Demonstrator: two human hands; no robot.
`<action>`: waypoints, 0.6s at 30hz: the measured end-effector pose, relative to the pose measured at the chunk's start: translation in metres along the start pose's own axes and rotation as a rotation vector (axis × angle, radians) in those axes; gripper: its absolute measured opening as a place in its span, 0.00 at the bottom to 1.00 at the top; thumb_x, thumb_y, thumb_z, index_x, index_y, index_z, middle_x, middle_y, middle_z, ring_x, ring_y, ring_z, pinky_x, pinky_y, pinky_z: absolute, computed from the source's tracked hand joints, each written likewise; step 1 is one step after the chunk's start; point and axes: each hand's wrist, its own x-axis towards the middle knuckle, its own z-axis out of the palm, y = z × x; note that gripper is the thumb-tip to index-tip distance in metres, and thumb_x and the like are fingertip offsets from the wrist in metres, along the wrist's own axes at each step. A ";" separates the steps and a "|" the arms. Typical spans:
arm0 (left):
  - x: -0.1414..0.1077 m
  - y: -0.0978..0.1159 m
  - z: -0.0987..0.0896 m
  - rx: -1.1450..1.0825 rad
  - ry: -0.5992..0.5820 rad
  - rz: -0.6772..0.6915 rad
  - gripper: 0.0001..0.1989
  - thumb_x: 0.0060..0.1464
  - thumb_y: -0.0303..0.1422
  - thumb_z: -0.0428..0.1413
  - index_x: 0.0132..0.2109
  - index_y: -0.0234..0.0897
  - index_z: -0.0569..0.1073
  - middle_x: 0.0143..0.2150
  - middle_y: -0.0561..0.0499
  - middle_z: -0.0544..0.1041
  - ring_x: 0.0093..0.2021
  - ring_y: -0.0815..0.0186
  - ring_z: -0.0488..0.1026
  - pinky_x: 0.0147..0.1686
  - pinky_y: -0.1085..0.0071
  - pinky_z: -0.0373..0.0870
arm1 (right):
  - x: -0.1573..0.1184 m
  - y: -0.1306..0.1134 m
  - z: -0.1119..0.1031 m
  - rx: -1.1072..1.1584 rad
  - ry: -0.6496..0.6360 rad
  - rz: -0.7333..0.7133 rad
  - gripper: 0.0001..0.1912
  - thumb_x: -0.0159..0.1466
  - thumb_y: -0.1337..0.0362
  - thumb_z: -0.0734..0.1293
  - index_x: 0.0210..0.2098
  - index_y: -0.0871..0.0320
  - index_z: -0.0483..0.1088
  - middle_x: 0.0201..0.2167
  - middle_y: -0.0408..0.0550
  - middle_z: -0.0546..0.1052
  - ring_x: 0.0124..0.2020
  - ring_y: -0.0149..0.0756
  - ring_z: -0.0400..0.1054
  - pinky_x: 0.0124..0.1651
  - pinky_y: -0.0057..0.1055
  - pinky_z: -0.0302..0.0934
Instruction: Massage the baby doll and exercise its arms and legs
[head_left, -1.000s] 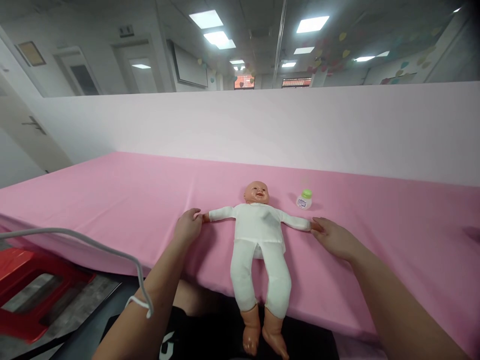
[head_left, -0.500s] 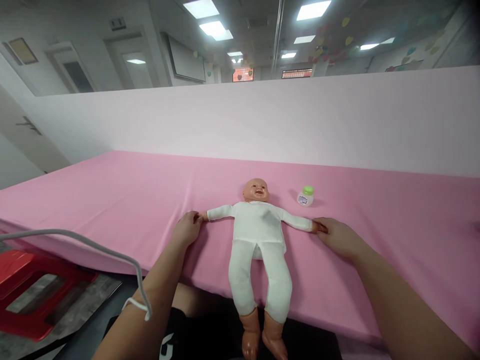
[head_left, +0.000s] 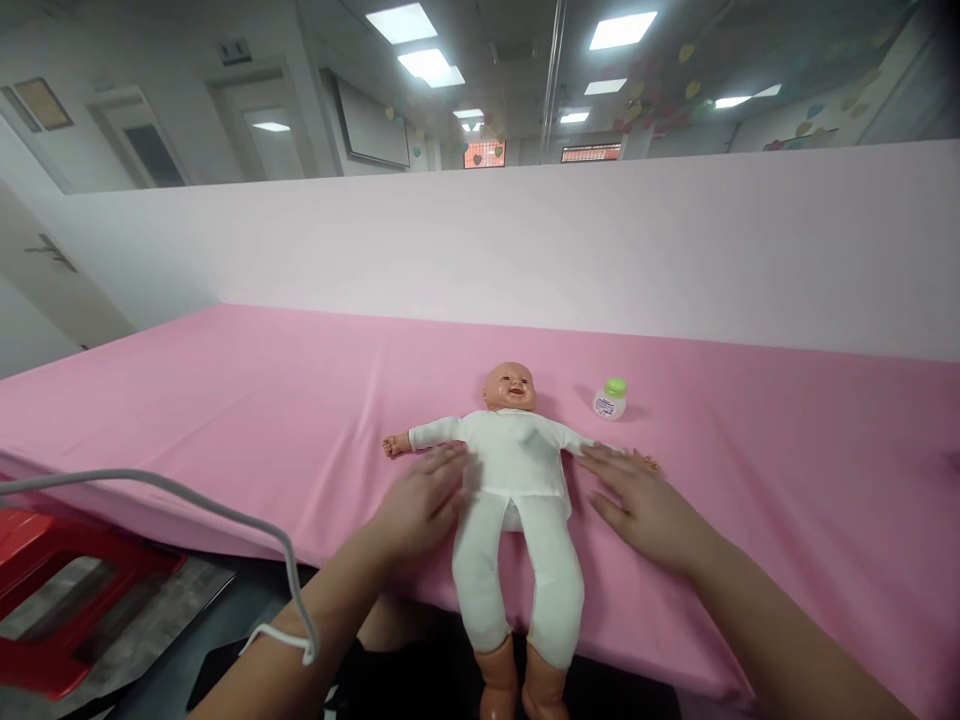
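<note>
A baby doll (head_left: pixel 517 455) in a white top and white trousers lies face up on the pink cloth, arms spread and feet towards me. My left hand (head_left: pixel 426 500) is beside its trunk, fingers stretched out, the tips at the edge of the top. On the other side, my right hand (head_left: pixel 637 500) has its fingers extended over the doll's sleeve and partly hides that arm. Neither hand grips anything. Whether the fingertips press on the doll I cannot tell. Near the doll's head stands a small clear bottle (head_left: pixel 609 403) with a green cap and a label.
Pink cloth (head_left: pixel 262 400) covers the table up to a white wall (head_left: pixel 480 250) with a window above. A grey cable (head_left: pixel 187 492) hangs across the left side by my forearm. A red plastic stool (head_left: pixel 45 600) stands at the lower left.
Both hands have let go of the doll's hands and moved inward to its trunk, their fingers now straightened. The doll's arms stay spread.
</note>
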 end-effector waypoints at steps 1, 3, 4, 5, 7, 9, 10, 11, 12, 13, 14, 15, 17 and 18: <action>-0.003 0.007 0.007 -0.037 -0.097 0.027 0.22 0.56 0.35 0.65 0.59 0.43 0.80 0.67 0.42 0.73 0.74 0.45 0.59 0.76 0.50 0.41 | -0.001 -0.010 0.000 0.048 -0.036 -0.054 0.30 0.74 0.51 0.60 0.72 0.48 0.62 0.74 0.47 0.62 0.75 0.52 0.53 0.74 0.59 0.49; -0.006 0.017 0.016 -0.034 -0.249 0.088 0.25 0.58 0.34 0.64 0.63 0.45 0.78 0.68 0.43 0.73 0.74 0.45 0.60 0.76 0.47 0.41 | -0.002 -0.029 0.001 0.125 -0.080 -0.157 0.29 0.75 0.49 0.60 0.73 0.46 0.60 0.75 0.44 0.59 0.76 0.51 0.50 0.75 0.59 0.48; -0.006 0.019 0.019 -0.009 -0.308 0.118 0.26 0.60 0.34 0.63 0.65 0.46 0.76 0.68 0.44 0.72 0.74 0.45 0.60 0.76 0.46 0.42 | -0.002 -0.036 0.001 0.152 -0.101 -0.208 0.29 0.75 0.50 0.60 0.73 0.45 0.59 0.75 0.43 0.59 0.77 0.51 0.49 0.76 0.58 0.47; -0.005 0.021 0.021 0.022 -0.352 0.150 0.27 0.61 0.33 0.62 0.66 0.47 0.74 0.69 0.45 0.72 0.73 0.45 0.61 0.75 0.44 0.43 | -0.002 -0.042 0.001 0.171 -0.122 -0.255 0.28 0.76 0.50 0.59 0.73 0.43 0.58 0.75 0.41 0.58 0.77 0.50 0.48 0.76 0.58 0.46; -0.001 0.023 0.022 0.087 -0.411 0.211 0.27 0.63 0.32 0.60 0.68 0.49 0.72 0.69 0.45 0.71 0.73 0.45 0.62 0.74 0.43 0.46 | 0.000 -0.050 0.001 0.196 -0.176 -0.334 0.28 0.76 0.52 0.59 0.74 0.42 0.56 0.75 0.40 0.57 0.77 0.48 0.48 0.77 0.57 0.44; 0.004 0.024 0.020 0.141 -0.449 0.260 0.27 0.63 0.31 0.59 0.68 0.49 0.72 0.69 0.45 0.71 0.72 0.45 0.64 0.74 0.43 0.48 | 0.004 -0.053 0.002 0.208 -0.225 -0.383 0.29 0.77 0.52 0.59 0.75 0.43 0.55 0.75 0.42 0.58 0.77 0.47 0.48 0.76 0.56 0.45; 0.007 0.024 0.019 0.164 -0.461 0.278 0.27 0.63 0.31 0.59 0.68 0.48 0.72 0.69 0.44 0.71 0.71 0.45 0.65 0.73 0.43 0.49 | 0.007 -0.053 0.002 0.208 -0.242 -0.397 0.29 0.77 0.52 0.58 0.75 0.44 0.54 0.75 0.43 0.59 0.77 0.47 0.49 0.76 0.56 0.45; 0.009 0.024 0.018 0.178 -0.470 0.287 0.27 0.63 0.31 0.59 0.68 0.48 0.72 0.69 0.43 0.71 0.71 0.45 0.65 0.73 0.43 0.50 | 0.010 -0.052 0.002 0.207 -0.252 -0.406 0.29 0.77 0.52 0.58 0.75 0.45 0.54 0.75 0.43 0.59 0.77 0.47 0.49 0.76 0.56 0.45; 0.012 0.023 0.018 0.179 -0.472 0.288 0.27 0.63 0.31 0.59 0.68 0.48 0.73 0.69 0.43 0.71 0.70 0.45 0.66 0.73 0.43 0.51 | 0.014 -0.051 0.002 0.205 -0.258 -0.410 0.29 0.77 0.52 0.58 0.75 0.45 0.54 0.75 0.43 0.59 0.77 0.47 0.49 0.76 0.56 0.45; 0.014 0.021 0.017 0.168 -0.469 0.283 0.27 0.62 0.31 0.59 0.67 0.48 0.73 0.69 0.43 0.72 0.70 0.45 0.66 0.73 0.43 0.51 | 0.018 -0.050 0.002 0.202 -0.262 -0.409 0.29 0.77 0.51 0.58 0.75 0.44 0.54 0.75 0.43 0.59 0.77 0.47 0.48 0.76 0.56 0.45; 0.016 0.020 0.017 0.148 -0.462 0.277 0.26 0.62 0.31 0.59 0.67 0.49 0.73 0.68 0.44 0.72 0.70 0.45 0.67 0.73 0.43 0.51 | 0.022 -0.049 0.002 0.200 -0.261 -0.405 0.29 0.77 0.51 0.58 0.75 0.44 0.54 0.75 0.43 0.58 0.77 0.47 0.48 0.76 0.57 0.45; 0.017 0.017 0.017 0.127 -0.454 0.271 0.26 0.62 0.31 0.59 0.66 0.49 0.74 0.68 0.44 0.72 0.70 0.45 0.67 0.73 0.44 0.51 | 0.027 -0.048 0.003 0.197 -0.258 -0.399 0.30 0.76 0.49 0.58 0.75 0.44 0.53 0.76 0.44 0.56 0.77 0.48 0.48 0.76 0.58 0.44; 0.017 0.012 0.018 0.111 -0.441 0.272 0.26 0.61 0.32 0.60 0.66 0.50 0.74 0.68 0.45 0.72 0.69 0.45 0.67 0.73 0.44 0.51 | 0.037 -0.045 0.005 0.183 -0.248 -0.393 0.34 0.74 0.45 0.61 0.75 0.45 0.52 0.76 0.46 0.53 0.77 0.51 0.47 0.76 0.59 0.43; 0.016 0.009 0.019 0.124 -0.438 0.280 0.27 0.62 0.32 0.60 0.67 0.49 0.74 0.69 0.45 0.72 0.69 0.46 0.67 0.73 0.45 0.51 | 0.042 -0.044 0.007 0.172 -0.241 -0.394 0.38 0.72 0.43 0.63 0.76 0.46 0.51 0.77 0.48 0.52 0.77 0.53 0.46 0.76 0.59 0.42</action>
